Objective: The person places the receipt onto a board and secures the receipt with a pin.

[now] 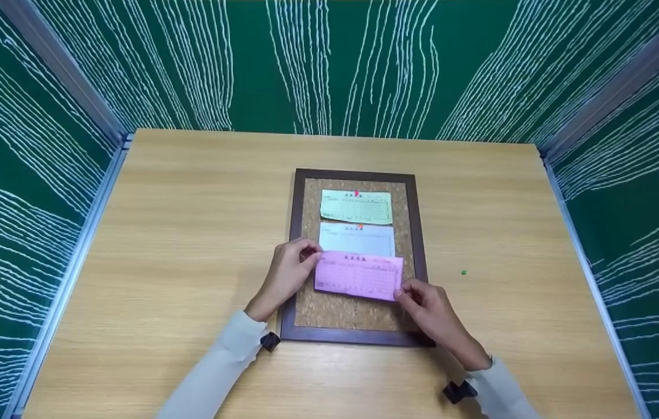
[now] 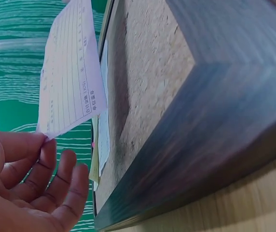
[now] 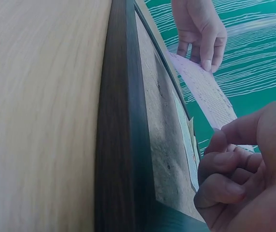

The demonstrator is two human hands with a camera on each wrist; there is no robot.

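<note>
A pink printed slip is held up over the lower half of a cork board with a dark frame. My left hand pinches its upper left corner between thumb and forefinger. At the lower right corner, my right hand pinches the same slip. In the left wrist view the slip stands off the cork. Above it on the board, a green slip hangs under a red pin, and a white-blue slip under an orange pin. The pink slip covers the white-blue one's lower part.
The board lies on a wooden table. A small green pin-like piece sits on the table right of the board. Green walls with white streaks enclose the table at the back and both sides.
</note>
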